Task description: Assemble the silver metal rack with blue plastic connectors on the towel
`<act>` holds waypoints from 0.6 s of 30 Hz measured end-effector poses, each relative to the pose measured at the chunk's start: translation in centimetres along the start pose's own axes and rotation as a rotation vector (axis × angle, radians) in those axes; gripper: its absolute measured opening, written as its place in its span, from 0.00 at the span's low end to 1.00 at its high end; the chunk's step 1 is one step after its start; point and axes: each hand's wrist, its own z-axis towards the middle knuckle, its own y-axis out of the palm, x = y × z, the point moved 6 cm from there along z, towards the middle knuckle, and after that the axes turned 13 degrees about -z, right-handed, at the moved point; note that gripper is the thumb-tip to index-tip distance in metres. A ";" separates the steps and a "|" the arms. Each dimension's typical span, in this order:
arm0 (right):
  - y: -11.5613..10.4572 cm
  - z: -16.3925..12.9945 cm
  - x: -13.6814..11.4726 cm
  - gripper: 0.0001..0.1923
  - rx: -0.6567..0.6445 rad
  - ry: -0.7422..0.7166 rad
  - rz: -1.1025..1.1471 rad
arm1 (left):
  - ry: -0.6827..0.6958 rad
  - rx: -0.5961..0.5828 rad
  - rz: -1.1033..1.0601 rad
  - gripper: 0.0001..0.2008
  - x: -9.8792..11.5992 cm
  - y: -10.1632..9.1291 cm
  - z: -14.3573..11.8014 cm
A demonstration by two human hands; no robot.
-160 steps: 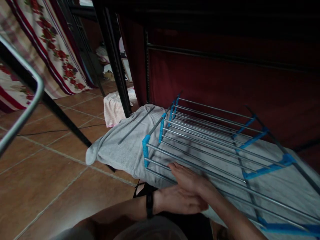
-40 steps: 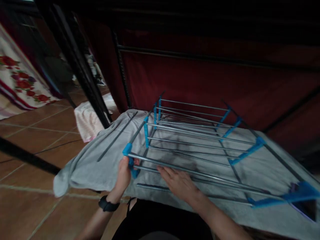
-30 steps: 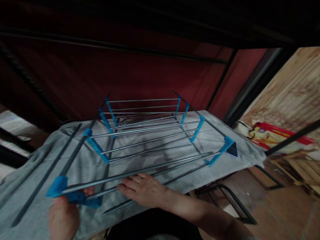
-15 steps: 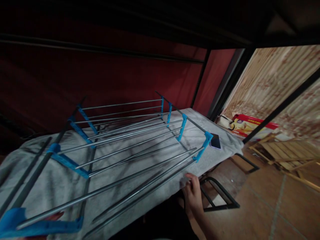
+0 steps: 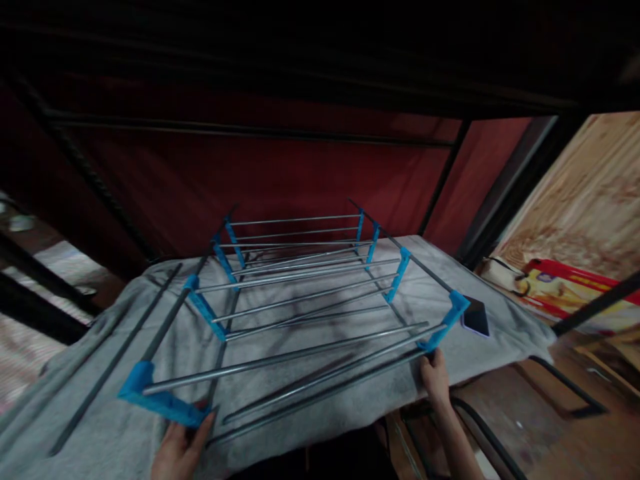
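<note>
Spreading across a grey cloth (image 5: 100,427), the folding drying rack (image 5: 305,293) of thin metal rods and blue plastic brackets lies flat, with a dark phone (image 5: 475,319) just right of it. It looks light but springy and awkward, best held at the stiff brackets. The left hand (image 5: 180,450) grips under the near-left bracket (image 5: 160,400); the right hand (image 5: 436,377) closes on the near-right rod ends beside the other bracket (image 5: 447,321).

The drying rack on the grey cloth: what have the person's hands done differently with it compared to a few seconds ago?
The right hand slid from the middle rods out to the rack's near right corner, by the blue bracket. The left hand, which earlier lay beside the right one, has moved to the near left blue bracket. The drying rack remains flat on the grey cloth, and the phone stays by its right side.
</note>
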 end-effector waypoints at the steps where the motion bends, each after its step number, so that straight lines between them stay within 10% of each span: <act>1: 0.2 0.2 0.9 0.23 -0.019 0.015 0.001 | 0.008 0.015 0.011 0.36 0.2 0.0 0.1; 18: -1.2 -4.2 6.0 0.27 -0.169 0.166 -0.101 | -0.001 0.077 0.036 0.30 0.2 -3.7 -3.1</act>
